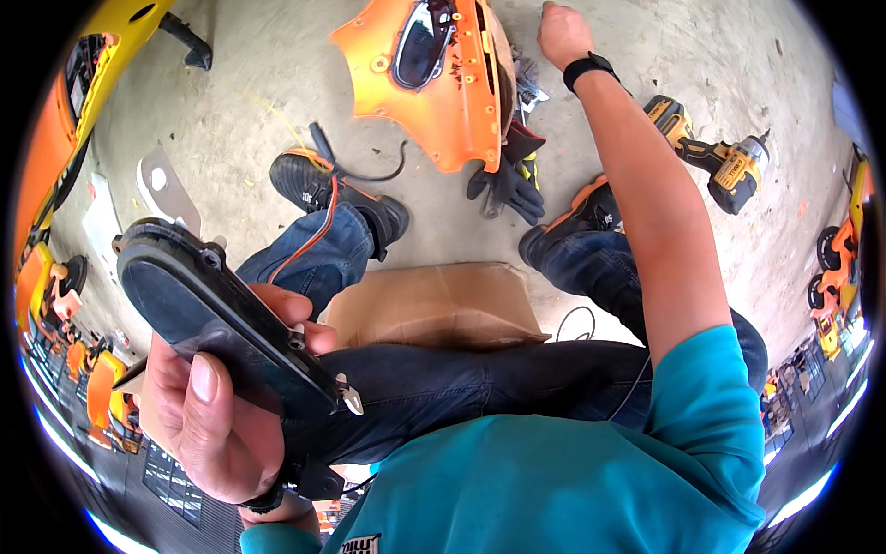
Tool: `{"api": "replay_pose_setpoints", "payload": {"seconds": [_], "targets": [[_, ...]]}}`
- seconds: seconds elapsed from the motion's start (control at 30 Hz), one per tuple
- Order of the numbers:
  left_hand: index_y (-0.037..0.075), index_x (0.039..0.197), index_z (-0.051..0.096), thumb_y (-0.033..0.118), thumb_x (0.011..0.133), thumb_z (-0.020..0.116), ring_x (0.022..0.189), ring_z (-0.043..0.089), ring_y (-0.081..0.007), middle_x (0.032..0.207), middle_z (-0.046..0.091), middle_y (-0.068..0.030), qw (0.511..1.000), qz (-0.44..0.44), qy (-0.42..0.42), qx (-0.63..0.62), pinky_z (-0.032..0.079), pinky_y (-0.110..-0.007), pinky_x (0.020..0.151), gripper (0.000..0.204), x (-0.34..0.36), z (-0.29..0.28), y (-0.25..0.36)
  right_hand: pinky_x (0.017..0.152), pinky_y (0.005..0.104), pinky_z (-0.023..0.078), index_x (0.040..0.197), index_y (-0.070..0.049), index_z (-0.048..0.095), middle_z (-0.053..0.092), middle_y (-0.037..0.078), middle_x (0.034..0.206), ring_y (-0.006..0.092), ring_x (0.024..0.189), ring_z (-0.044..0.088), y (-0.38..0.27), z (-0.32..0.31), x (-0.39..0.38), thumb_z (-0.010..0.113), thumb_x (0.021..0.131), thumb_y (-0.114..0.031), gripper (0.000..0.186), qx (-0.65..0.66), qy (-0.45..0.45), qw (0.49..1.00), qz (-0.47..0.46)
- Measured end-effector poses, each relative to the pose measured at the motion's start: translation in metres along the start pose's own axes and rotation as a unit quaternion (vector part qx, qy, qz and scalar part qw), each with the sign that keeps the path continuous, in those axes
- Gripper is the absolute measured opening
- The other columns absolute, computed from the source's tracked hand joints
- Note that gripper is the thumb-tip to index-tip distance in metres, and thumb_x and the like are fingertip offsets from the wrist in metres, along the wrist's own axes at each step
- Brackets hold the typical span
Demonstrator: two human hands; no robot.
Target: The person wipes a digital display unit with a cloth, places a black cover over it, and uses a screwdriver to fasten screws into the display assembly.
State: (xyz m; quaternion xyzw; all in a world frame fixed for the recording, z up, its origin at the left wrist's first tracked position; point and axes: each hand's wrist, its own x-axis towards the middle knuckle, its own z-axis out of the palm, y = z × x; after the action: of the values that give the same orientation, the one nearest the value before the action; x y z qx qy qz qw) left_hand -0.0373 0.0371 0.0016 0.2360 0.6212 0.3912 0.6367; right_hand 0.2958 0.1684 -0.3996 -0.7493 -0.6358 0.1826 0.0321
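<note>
My left hand is closed around a long black oval unit with a glossy face, thumb across its face and fingers at its far edge. Small mounting tabs stick out along its rim. Orange-red wires rise from near the fingers to a black connector end beyond my shoe. Stretched far forward, my right hand is over the floor right of an orange plastic shell. Its fingers are curled together; anything in them is hidden. A dark oval window is set in the shell.
Dark work gloves lie between my shoes, below the shell. A yellow-black cordless drill and another tool of that kind lie right of my forearm. A cardboard box stands before my lap. Yellow and orange vehicle bodies line the left.
</note>
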Motion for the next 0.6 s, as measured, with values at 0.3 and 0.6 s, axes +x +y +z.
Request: {"api": "replay_pose_setpoints", "payload": {"seconds": [0.3, 0.6], "targets": [[-0.008, 0.131, 0.046, 0.023, 0.096, 0.059, 0.093, 0.067, -0.0338, 0.111, 0.059, -0.0298, 1.0, -0.003, -0.019, -0.005, 0.059, -0.04, 0.079, 0.049, 0.0, -0.001, 0.001, 0.078, 0.0516, 0.054, 0.098, 0.001, 0.062, 0.065, 0.029, 0.098, 0.0455, 0.09, 0.065, 0.002, 0.004, 0.005, 0.046, 0.088, -0.008, 0.021, -0.029, 0.002, 0.999, -0.036], [-0.007, 0.133, 0.045, 0.023, 0.098, 0.056, 0.09, 0.068, -0.0309, 0.113, 0.058, -0.0263, 0.998, -0.016, -0.054, -0.019, 0.059, -0.035, 0.08, 0.047, -0.009, -0.004, 0.004, 0.072, 0.0387, 0.055, 0.092, 0.0, 0.067, 0.069, 0.019, 0.082, 0.0345, 0.076, 0.068, -0.084, -0.145, -0.063, 0.064, 0.081, -0.017, 0.021, 0.441, -0.166, 0.881, -0.031]]}}
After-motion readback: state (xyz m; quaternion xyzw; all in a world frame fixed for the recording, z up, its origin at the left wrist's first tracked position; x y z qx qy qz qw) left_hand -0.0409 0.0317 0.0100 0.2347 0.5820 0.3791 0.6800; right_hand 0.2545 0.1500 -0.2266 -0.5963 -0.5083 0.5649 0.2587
